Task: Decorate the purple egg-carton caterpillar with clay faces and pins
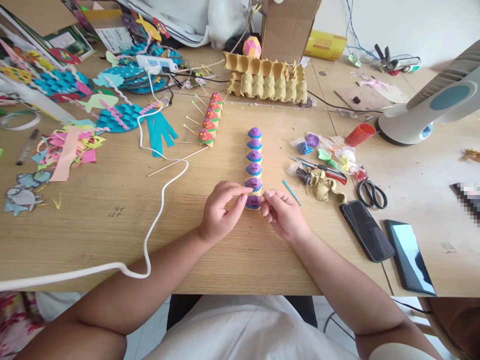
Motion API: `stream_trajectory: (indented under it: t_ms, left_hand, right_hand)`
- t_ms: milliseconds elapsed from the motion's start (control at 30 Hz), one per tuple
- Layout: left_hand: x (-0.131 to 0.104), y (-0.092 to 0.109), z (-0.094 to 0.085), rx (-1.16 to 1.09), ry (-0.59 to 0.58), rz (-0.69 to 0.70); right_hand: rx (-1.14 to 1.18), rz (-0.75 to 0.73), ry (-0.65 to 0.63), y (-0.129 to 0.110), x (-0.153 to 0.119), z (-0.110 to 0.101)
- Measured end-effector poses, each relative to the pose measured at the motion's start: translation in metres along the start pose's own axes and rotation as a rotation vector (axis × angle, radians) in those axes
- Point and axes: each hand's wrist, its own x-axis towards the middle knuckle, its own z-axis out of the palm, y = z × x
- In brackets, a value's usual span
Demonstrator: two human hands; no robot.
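An egg-carton strip (254, 156) stands on the table in front of me, its row of humps coated in purple with blue edging. Small dark faces mark several humps. My left hand (224, 210) is at the strip's near end from the left, index finger stretched over the second-nearest hump and thumb slightly apart below it. On the other side, my right hand (282, 212) pinches thumb and forefinger together beside the nearest hump; anything between those fingertips is too small to make out. A blue modelling tool (291, 192) lies just right of the strip.
A red-and-green egg-carton caterpillar (210, 120) with pins beside it lies further back. Scissors (372, 194), a utility knife (330, 173), clay packets (326, 152) and two phones (367, 230) are to the right. A white cable (164, 200) crosses the left side; egg cartons (268, 85) stand behind.
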Motion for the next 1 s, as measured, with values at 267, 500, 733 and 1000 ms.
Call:
stream_trajectory:
  t_ms: [267, 500, 733, 1000]
  left_hand:
    - [0.0006, 0.0004, -0.0003, -0.005, -0.009, 0.016]
    - [0.0001, 0.0001, 0.0004, 0.001, -0.015, 0.010]
    - [0.0018, 0.0019, -0.0005, 0.010, -0.047, 0.028]
    - [0.0026, 0.0014, -0.0004, -0.038, -0.107, 0.070]
  right_hand:
    - [-0.018, -0.025, 0.003, 0.0007, -0.0005, 0.0015]
    - [-0.026, -0.012, 0.014, 0.0015, 0.0001, 0.0005]
    - [-0.081, 0.007, -0.005, 0.0028, -0.0012, 0.0003]
    - [-0.308, -0.136, -0.001, 0.0027, -0.0046, 0.0022]
